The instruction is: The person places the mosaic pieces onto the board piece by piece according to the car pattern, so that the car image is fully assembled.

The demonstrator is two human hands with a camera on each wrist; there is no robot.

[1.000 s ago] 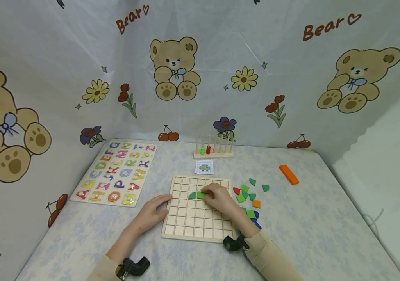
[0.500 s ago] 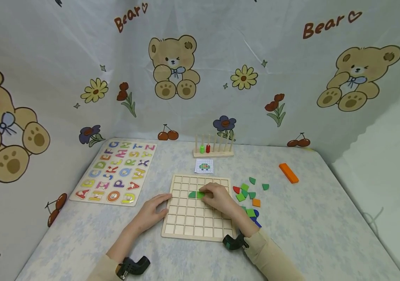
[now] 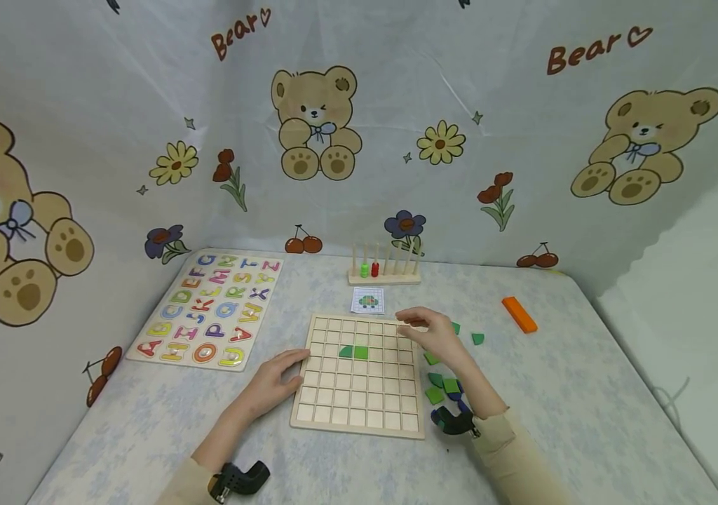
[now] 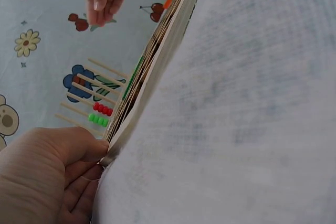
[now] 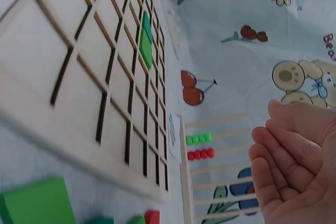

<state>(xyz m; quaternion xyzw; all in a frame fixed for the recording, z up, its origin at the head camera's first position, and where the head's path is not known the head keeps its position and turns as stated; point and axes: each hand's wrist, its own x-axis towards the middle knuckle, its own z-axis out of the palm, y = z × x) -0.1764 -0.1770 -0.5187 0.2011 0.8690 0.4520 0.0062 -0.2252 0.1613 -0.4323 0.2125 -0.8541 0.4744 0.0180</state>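
A wooden grid board (image 3: 359,403) lies on the table, with a dark green quarter-circle piece (image 3: 346,351) and a light green square piece (image 3: 361,353) side by side in neighbouring cells. My left hand (image 3: 273,384) rests against the board's left edge, thumb and fingertips touching it; in the left wrist view part of that hand is hidden. Above the board's far right corner hovers my right hand (image 3: 435,334), fingers loosely bent and nothing between them. Loose pieces lie below and beside it, among them a green square (image 3: 435,396); the hand and wrist cover some of them.
A letter puzzle board (image 3: 207,308) lies at the left. Beyond the grid stand a picture card (image 3: 368,301) and a wooden peg rack (image 3: 384,278) with green and red beads. An orange bar (image 3: 519,314) lies at the right. A patterned cloth wall backs the table.
My right hand has let go of the light green square and moved right and away, leaving it beside the dark green piece. The left hand keeps its place at the board's edge.
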